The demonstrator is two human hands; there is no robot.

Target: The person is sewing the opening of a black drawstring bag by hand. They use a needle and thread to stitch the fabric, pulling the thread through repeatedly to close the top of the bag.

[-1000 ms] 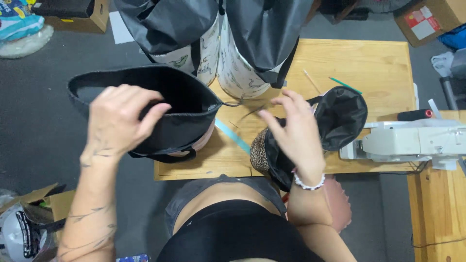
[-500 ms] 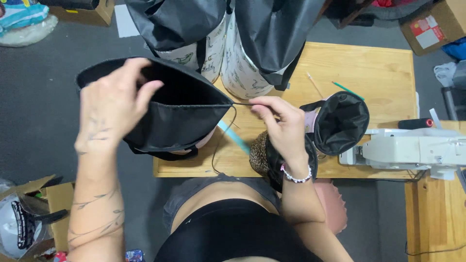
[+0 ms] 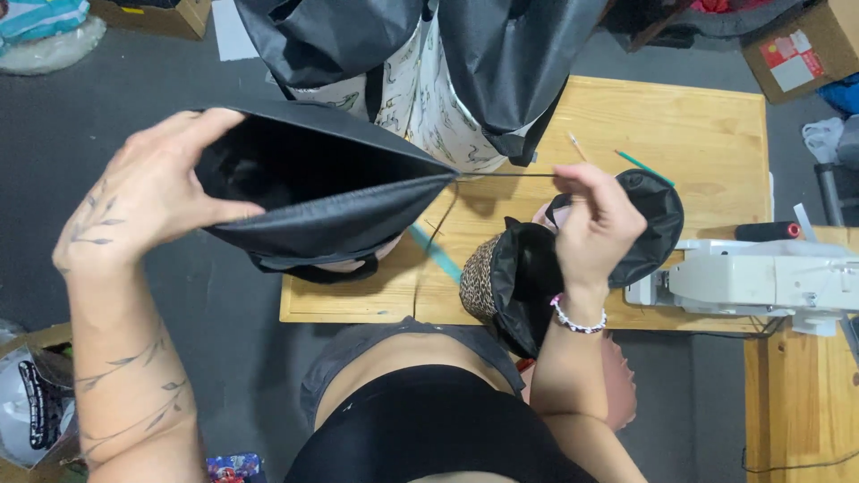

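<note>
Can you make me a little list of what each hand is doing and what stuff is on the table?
left hand: grips the rim of a black fabric bag, held open in the air
right hand: pinches a thin dark thread pulled taut from the bag's corner
wooden table: leopard-print and black fabric piece, white sewing machine, green pencil

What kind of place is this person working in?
Probably a small sewing workshop. A white sewing machine sits on a pale wooden table, the left hand holds a black fabric bag while the right hand pulls a thread, and cardboard boxes stand around.
</note>
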